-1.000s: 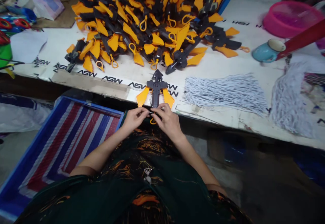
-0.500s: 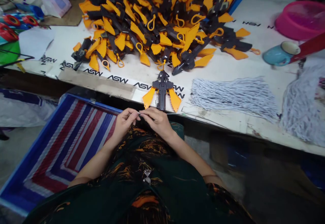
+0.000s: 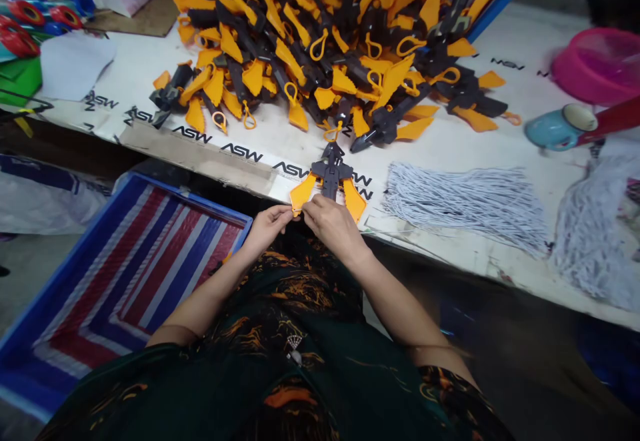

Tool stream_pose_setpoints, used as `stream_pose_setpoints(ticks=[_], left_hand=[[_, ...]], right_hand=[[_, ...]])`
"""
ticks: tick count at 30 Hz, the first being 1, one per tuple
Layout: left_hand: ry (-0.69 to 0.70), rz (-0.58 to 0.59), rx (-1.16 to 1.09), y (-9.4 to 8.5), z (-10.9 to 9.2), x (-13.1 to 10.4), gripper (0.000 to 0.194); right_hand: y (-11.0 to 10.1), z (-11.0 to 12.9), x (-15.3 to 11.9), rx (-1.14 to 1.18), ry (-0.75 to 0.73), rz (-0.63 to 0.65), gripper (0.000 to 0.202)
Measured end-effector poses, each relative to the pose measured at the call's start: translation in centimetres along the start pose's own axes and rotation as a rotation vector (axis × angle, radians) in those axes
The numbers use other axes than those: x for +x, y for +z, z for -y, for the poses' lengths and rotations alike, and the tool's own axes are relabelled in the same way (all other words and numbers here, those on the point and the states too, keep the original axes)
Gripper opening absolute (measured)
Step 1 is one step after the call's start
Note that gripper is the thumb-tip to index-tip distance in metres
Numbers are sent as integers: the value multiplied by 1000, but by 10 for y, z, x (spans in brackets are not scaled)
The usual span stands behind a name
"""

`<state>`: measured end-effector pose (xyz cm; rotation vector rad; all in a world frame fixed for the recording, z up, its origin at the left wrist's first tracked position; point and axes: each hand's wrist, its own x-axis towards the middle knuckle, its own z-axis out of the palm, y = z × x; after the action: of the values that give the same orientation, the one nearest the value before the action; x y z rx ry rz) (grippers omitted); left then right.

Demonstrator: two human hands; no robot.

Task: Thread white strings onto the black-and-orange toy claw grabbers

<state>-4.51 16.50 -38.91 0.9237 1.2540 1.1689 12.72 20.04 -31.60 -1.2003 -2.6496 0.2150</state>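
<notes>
A black toy glider with two orange wings [image 3: 332, 173] lies at the table's front edge, nose pointing away from me. My left hand [image 3: 269, 229] is closed in a pinch at the lower tip of its left orange wing [image 3: 303, 192]. Right beside it, my right hand [image 3: 334, 229] has its fingertips pinched together at the same wing tip, its back covering the toy's tail. A thin white cord shows faintly by the right hand; its end between the fingers is hidden. Loose white cords [image 3: 465, 204] lie in a bundle to the right.
A heap of similar black and orange toys [image 3: 310, 47] fills the back of the table. To the right are another cord bundle [image 3: 595, 227], a blue mug [image 3: 553, 127] and a pink basin [image 3: 575, 71]. A blue-rimmed crate with striped lining [image 3: 145, 261] sits lower left.
Both hands have moved up to the toy's left wing tip from just below it, where they held the white cord stretched between them. The view has shifted slightly.
</notes>
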Motion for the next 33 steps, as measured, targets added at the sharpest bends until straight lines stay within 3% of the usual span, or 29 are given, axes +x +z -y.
stream_pose_setpoints(ticks=[8, 20, 33], left_hand=[[-31, -3, -21, 0, 1, 2, 43], [-46, -12, -79, 1, 0, 0, 51], [-51, -13, -91, 3, 4, 2, 51]], right_hand=[[5, -1, -1, 34, 22, -25, 16], [-9, 5, 2, -93, -14, 94, 19], [-4, 7, 2, -73, -32, 66, 19]])
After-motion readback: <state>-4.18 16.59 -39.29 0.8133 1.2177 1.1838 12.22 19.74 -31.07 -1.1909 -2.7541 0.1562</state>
